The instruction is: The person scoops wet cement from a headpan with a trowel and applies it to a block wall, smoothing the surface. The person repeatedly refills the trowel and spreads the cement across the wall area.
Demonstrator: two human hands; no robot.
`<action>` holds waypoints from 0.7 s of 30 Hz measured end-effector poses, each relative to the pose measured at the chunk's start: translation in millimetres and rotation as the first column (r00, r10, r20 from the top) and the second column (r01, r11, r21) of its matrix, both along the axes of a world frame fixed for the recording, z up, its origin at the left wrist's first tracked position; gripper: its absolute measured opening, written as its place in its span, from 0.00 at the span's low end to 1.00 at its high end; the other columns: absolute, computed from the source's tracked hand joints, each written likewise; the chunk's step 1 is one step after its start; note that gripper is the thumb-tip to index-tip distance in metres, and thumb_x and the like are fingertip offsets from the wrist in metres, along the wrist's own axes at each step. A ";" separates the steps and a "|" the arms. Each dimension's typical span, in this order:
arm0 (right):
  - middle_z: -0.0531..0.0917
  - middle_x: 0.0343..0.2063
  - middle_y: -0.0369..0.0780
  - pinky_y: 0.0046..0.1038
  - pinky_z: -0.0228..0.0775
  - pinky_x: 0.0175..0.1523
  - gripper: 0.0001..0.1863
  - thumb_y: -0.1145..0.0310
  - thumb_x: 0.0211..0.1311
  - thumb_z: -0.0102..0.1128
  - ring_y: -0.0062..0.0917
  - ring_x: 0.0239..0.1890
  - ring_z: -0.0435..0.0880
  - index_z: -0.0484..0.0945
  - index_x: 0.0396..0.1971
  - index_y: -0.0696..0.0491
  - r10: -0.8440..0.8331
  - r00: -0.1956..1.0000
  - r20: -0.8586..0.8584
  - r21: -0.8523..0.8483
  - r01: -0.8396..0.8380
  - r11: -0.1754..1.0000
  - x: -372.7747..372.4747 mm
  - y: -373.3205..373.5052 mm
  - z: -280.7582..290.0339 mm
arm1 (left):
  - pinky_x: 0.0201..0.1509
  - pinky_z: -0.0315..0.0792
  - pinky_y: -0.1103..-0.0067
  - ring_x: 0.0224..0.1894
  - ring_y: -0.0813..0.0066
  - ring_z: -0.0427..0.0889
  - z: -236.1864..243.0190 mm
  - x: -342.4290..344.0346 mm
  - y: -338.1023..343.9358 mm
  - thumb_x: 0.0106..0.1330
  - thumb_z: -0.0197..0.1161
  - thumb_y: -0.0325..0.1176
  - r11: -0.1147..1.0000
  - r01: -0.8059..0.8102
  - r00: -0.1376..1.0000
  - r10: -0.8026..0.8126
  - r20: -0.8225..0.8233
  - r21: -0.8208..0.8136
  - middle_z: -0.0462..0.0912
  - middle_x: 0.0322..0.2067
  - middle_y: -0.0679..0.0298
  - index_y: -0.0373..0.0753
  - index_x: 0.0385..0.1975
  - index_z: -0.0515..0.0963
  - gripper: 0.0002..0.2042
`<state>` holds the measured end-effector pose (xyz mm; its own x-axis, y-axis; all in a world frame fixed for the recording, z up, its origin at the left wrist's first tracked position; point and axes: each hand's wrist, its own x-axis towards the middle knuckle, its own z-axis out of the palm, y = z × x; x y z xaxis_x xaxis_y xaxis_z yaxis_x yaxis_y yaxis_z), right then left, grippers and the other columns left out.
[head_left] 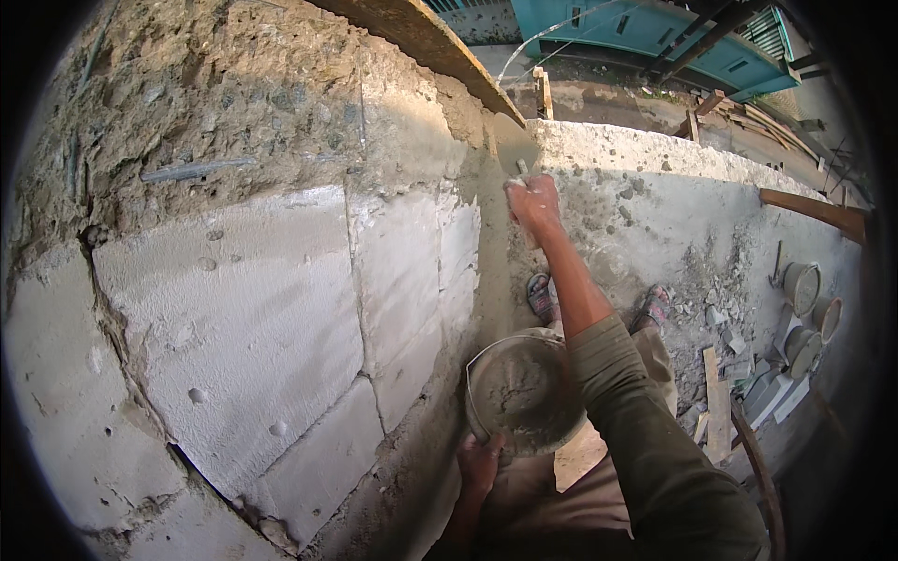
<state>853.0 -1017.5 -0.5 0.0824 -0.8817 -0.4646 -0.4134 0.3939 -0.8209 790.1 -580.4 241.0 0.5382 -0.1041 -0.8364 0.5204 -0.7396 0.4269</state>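
My right hand (533, 201) is closed round the handle of a trowel (514, 142). The trowel's grey blade lies against the smeared mortar at the far corner of the block wall (229, 309), just below a wooden board (426, 42). Low in front of me, my left hand (481, 462) grips the near-left rim of a bucket (472, 393). Wet grey mortar (524, 388) fills much of the bucket, and its wire handle hangs over the left side. Rough, exposed rubble and old mortar (234, 93) show above the pale blocks.
My sandalled feet stand on a dusty concrete floor (608, 252) with scattered rubble. To the right are several buckets (802, 287), loose planks (717, 402) and broken pieces. A low ledge (655, 150) runs along the far edge, with a teal structure (645, 37) beyond and below.
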 end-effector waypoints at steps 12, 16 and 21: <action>0.82 0.18 0.39 0.28 0.67 0.19 0.12 0.69 0.68 0.67 0.22 0.14 0.77 0.81 0.25 0.58 -0.129 0.864 0.487 0.403 -0.090 0.911 5.3 4.1 156.5 | 0.33 0.71 0.80 0.30 0.84 0.78 -10.5 3.2 5.1 0.68 0.72 0.25 1.000 -0.005 1.000 0.006 0.017 -0.012 0.85 0.32 0.71 0.34 0.45 0.85 0.08; 0.83 0.20 0.40 0.26 0.71 0.21 0.11 0.67 0.69 0.68 0.21 0.16 0.78 0.83 0.31 0.59 -0.212 0.622 0.753 0.477 -0.296 0.828 -30.2 24.2 180.2 | 0.34 0.72 0.81 0.31 0.84 0.79 -10.8 3.9 1.7 0.67 0.71 0.24 0.999 0.053 0.999 -0.053 -0.005 0.005 0.85 0.33 0.71 0.34 0.44 0.86 0.08; 0.85 0.21 0.39 0.25 0.73 0.24 0.08 0.68 0.67 0.68 0.22 0.19 0.81 0.86 0.37 0.59 -0.490 0.456 0.743 0.636 -0.250 0.731 -77.2 35.6 146.8 | 0.35 0.72 0.81 0.31 0.86 0.78 -14.8 -1.4 -15.5 0.66 0.72 0.25 0.987 0.141 0.989 -0.144 0.032 0.076 0.85 0.33 0.72 0.33 0.44 0.87 0.09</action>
